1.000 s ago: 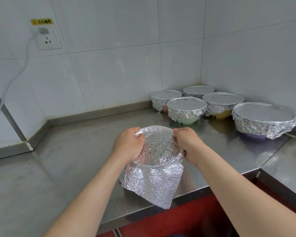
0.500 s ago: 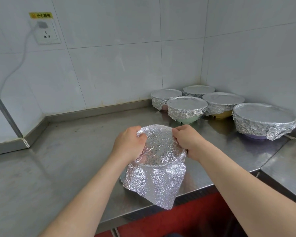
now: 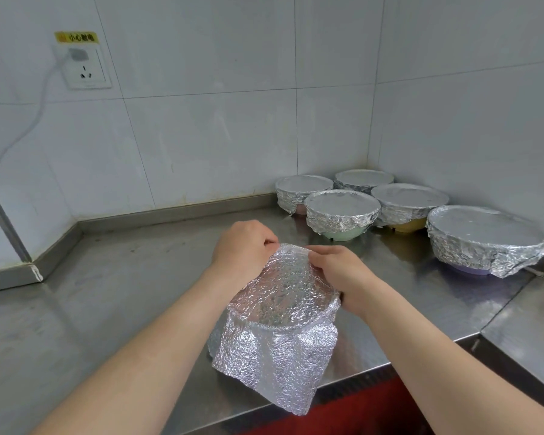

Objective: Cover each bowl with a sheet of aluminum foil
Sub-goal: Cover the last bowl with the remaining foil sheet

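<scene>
Left hand, right hand: grips tight on one foil sheet; five covered bowls

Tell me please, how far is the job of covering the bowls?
Done: five covered bowls stand in the corner, foil folded tight around each rim. In hand: the left hand and right hand pinch the far edge of a foil sheet draped over a sixth bowl, which it hides. Left: its near flap hangs loose and needs folding under. No bare bowl is in view.
</scene>
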Action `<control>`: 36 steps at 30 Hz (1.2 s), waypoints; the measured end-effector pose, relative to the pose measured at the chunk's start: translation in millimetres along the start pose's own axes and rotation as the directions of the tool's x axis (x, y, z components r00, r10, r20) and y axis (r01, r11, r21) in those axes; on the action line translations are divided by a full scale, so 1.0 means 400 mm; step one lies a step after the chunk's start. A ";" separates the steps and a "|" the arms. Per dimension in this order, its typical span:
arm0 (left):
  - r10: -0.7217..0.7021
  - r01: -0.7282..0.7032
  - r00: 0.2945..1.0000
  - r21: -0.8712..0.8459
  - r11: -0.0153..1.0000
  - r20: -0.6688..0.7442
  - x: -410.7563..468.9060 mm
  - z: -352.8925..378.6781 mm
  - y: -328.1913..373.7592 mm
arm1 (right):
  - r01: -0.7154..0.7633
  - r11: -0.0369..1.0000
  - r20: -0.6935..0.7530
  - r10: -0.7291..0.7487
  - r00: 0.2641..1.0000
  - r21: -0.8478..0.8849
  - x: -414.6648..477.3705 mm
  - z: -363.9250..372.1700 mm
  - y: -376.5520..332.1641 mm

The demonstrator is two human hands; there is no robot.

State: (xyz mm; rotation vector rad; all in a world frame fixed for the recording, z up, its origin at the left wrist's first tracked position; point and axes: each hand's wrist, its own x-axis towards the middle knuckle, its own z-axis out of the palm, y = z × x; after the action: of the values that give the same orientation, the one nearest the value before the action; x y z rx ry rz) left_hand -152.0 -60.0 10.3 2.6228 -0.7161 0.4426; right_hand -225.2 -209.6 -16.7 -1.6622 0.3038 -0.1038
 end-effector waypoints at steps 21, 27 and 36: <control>0.052 -0.040 0.989 -0.088 0.995 0.135 -0.022 -0.029 0.009 | -0.141 0.941 -0.063 0.169 0.984 0.308 -0.025 -0.007 0.039; -0.032 0.032 0.983 0.003 0.999 0.181 -0.152 -0.049 -0.027 | -0.047 0.948 -0.154 0.100 0.983 0.315 -0.035 0.004 0.070; -0.170 0.191 0.981 -0.387 0.902 0.089 -0.179 -0.004 -0.036 | -0.047 0.953 -0.277 0.134 0.951 0.299 -0.074 0.046 0.054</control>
State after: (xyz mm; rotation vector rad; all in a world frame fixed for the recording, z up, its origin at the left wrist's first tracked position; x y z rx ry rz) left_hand -203.5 -18.2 -20.4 2.2947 -0.5069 0.1528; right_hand -252.1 -186.1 -37.1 -1.3371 0.5649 -0.3145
